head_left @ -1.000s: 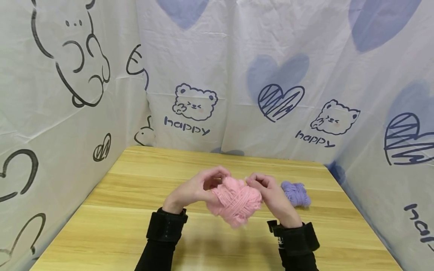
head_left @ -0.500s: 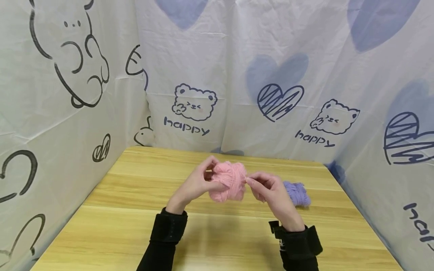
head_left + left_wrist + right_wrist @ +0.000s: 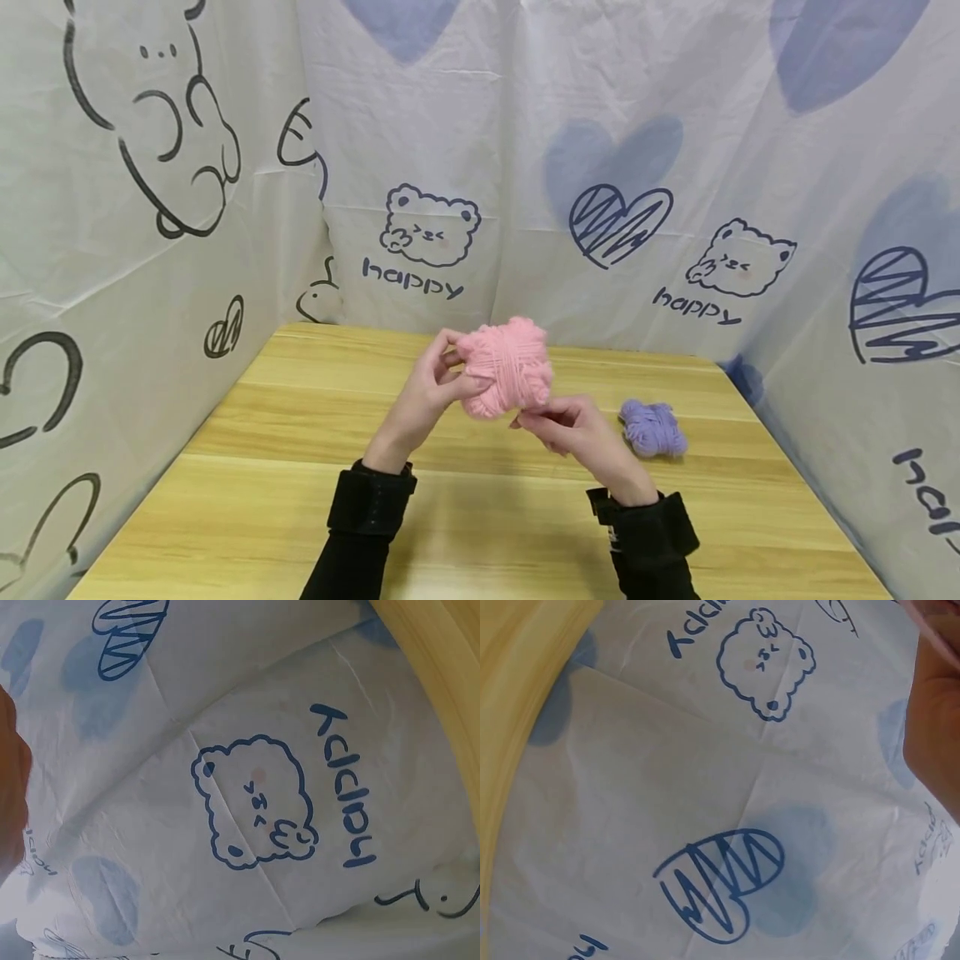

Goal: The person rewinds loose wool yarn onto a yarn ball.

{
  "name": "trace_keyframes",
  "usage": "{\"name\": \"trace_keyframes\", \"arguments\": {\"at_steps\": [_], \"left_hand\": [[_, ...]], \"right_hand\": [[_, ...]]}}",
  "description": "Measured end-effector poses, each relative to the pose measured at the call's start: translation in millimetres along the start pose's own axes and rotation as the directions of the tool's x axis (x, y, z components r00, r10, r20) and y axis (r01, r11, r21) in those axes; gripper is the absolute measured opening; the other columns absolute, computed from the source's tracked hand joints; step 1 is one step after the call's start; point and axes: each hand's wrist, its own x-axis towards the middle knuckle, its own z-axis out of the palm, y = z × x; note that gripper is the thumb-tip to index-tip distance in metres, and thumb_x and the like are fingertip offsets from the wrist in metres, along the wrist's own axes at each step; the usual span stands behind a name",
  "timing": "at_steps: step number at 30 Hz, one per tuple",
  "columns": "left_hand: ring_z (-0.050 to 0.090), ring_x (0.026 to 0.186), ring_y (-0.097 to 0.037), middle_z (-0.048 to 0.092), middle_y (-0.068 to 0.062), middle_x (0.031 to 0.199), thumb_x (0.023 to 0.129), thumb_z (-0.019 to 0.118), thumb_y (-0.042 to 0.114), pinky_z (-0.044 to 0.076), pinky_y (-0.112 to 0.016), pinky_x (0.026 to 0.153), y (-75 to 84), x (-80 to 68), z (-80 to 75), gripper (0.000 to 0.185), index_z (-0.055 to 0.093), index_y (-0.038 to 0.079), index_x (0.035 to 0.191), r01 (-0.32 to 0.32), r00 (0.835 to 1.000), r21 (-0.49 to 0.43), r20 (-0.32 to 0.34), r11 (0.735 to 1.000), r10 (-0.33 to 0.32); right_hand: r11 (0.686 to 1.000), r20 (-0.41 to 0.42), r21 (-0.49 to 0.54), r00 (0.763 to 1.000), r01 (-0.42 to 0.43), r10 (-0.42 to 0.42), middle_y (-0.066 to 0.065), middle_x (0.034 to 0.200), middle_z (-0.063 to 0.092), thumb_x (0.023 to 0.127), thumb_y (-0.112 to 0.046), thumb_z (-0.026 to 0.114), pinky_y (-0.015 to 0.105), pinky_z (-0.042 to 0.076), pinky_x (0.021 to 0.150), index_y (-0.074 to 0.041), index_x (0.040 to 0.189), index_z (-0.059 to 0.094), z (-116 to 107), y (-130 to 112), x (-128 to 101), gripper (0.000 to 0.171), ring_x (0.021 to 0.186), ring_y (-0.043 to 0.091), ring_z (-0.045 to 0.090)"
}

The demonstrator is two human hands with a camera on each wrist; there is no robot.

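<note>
Your left hand [image 3: 429,398] grips the pink yarn ball [image 3: 505,367] above the desk's [image 3: 300,467] middle; your right hand [image 3: 567,427] pinches a strand beneath it. Keep the strand taut, wrap evenly, avoid the purple yarn [image 3: 652,427] near the right edge.

Head view is taken from above and behind the hands, angled forward and down at the wooden table [image 3: 225,492] and printed backdrop sheet [image 3: 525,125]. Both wrist views are rolled sideways, close in, aimed past the hand at that sheet [image 3: 262,787] [image 3: 727,787]; table edge [image 3: 450,682] [image 3: 517,697] is shared.
</note>
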Motion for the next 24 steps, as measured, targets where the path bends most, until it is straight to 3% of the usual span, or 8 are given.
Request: {"name": "trace_keyframes", "arguments": {"at_steps": [4, 8, 15, 19, 24], "left_hand": [[0.066, 0.1, -0.02, 0.056, -0.009, 0.122, 0.084, 0.062, 0.001, 0.057, -0.031, 0.083, 1.6, -2.4, -0.1, 0.041, 0.047, 0.013, 0.12, -0.022, 0.991, -0.009, 0.134, 1.0, 0.023], [0.065, 0.103, -0.022, 0.057, -0.008, 0.121, 0.081, 0.063, -0.002, 0.057, -0.032, 0.084, 1.2, -4.5, -1.0, 0.047, 0.049, 0.011, 0.124, -0.034, 0.973, 0.017, 0.227, 0.999, 0.029], [0.063, 0.103, -0.018, 0.06, -0.006, 0.117, 0.074, 0.067, -0.002, 0.055, -0.033, 0.09, -1.2, -7.7, -0.8, 0.055, 0.05, 0.003, 0.126, -0.031, 0.924, 0.154, 0.382, 0.988, -0.03], [0.061, 0.101, -0.017, 0.059, -0.007, 0.113, 0.073, 0.07, 0.005, 0.053, -0.032, 0.09, -1.1, -7.2, 1.6, 0.05, 0.054, 0.008, 0.121, -0.061, 0.916, 0.268, 0.398, 0.962, -0.053], [0.059, 0.089, -0.016, 0.06, -0.009, 0.104, 0.073, 0.07, 0.008, 0.055, -0.029, 0.08, 1.0, -6.1, 4.9, 0.049, 0.056, 0.011, 0.119, -0.114, 0.94, 0.405, 0.34, 0.907, -0.033]], "right_hand": [[0.998, 0.002, 0.034, 0.998, -0.055, 0.055, -0.007, 0.066, 0.047, 0.097, -0.007, 0.051, 0.022, 0.034, 0.049, -0.001, 0.095, 0.064, -5.0, 3.9, -0.8, 0.015, 0.056, 0.004, 0.039], [0.992, -0.007, 0.07, 0.994, -0.107, 0.107, -0.008, 0.071, 0.048, 0.095, -0.003, 0.044, 0.02, 0.039, 0.054, -0.012, 0.088, 0.054, -9.0, 4.9, -2.5, 0.016, 0.06, 0.004, 0.044], [0.982, -0.071, 0.131, 0.986, -0.138, 0.148, -0.007, 0.082, 0.056, 0.096, -0.019, 0.054, 0.019, 0.049, 0.062, -0.015, 0.091, 0.061, -10.6, 3.3, -2.5, 0.009, 0.07, 0.004, 0.053], [0.987, -0.173, 0.125, 0.978, -0.098, 0.119, -0.008, 0.075, 0.056, 0.098, -0.026, 0.054, 0.018, 0.047, 0.054, -0.013, 0.089, 0.06, -9.7, 0.5, -2.9, 0.017, 0.061, 0.002, 0.052], [0.998, -0.323, 0.044, 0.945, -0.037, 0.049, -0.008, 0.069, 0.053, 0.097, -0.023, 0.057, 0.018, 0.04, 0.049, -0.006, 0.088, 0.058, -7.5, -3.6, -4.4, 0.02, 0.056, 0.003, 0.046]]}}
